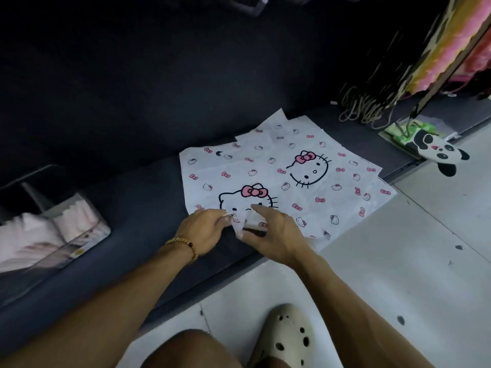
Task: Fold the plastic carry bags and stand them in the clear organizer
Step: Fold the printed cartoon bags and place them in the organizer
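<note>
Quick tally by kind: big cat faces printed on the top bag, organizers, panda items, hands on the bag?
Big cat faces: 2
Organizer: 1
Panda item: 1
Hands on the bag, left hand and right hand: 2
Total: 6

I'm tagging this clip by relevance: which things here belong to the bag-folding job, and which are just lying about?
Belongs to the job:
- cat-print bags, stacked flat
- clear organizer, folded bags inside
- left hand and right hand, pinching the near edge

Lying about:
- panda bag
- cord-handled bags
- cream clog
</note>
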The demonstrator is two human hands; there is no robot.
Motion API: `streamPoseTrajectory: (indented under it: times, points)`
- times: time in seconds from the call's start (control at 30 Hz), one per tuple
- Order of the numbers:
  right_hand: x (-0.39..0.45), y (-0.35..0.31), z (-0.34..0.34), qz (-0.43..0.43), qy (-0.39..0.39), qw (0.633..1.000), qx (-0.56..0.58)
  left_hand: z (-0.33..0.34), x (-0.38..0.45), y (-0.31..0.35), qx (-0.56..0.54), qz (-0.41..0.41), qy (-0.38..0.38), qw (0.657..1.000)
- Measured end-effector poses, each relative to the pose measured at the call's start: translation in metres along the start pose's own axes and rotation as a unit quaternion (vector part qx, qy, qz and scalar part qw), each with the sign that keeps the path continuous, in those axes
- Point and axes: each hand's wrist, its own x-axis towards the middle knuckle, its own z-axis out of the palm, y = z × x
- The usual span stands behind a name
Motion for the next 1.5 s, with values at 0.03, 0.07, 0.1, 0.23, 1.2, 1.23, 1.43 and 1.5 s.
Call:
streamPoseTrajectory:
  times: [0.03,0.07,0.1,0.23,1.2,1.23,1.43,1.5]
  points:
    - [-0.004,0.000,0.004,-0.015,-0.013,0.998,-0.062,-0.007,-0.008,-0.011,-0.018,-0.024,-0.017,0.999]
    - [-0.007,0.000,0.006,-0.033,-0.019,0.993,-0.111,-0.013,-0.015,-0.021,-0.040,-0.042,-0.026,0.998]
    - [-0.010,0.000,0.006,-0.040,-0.020,0.988,-0.147,-0.019,-0.024,-0.031,-0.062,-0.058,-0.029,0.996]
    - [-0.017,0.009,0.009,0.031,-0.049,0.995,-0.086,-0.033,-0.057,-0.066,-0.136,-0.111,-0.014,0.984]
    - [0.044,-0.007,0.050,0.223,-0.009,0.954,0.201,-0.019,-0.082,-0.135,-0.325,-0.311,0.185,0.874]
    - [0.044,-0.003,0.054,0.222,0.004,0.959,0.176,-0.020,-0.078,-0.137,-0.322,-0.323,0.188,0.869]
    - [0.056,0.011,0.063,0.250,0.059,0.963,0.081,-0.027,-0.072,-0.146,-0.153,-0.355,0.155,0.909]
    - [0.058,0.010,0.066,0.258,0.071,0.962,0.063,-0.027,-0.072,-0.144,-0.143,-0.360,0.161,0.908]
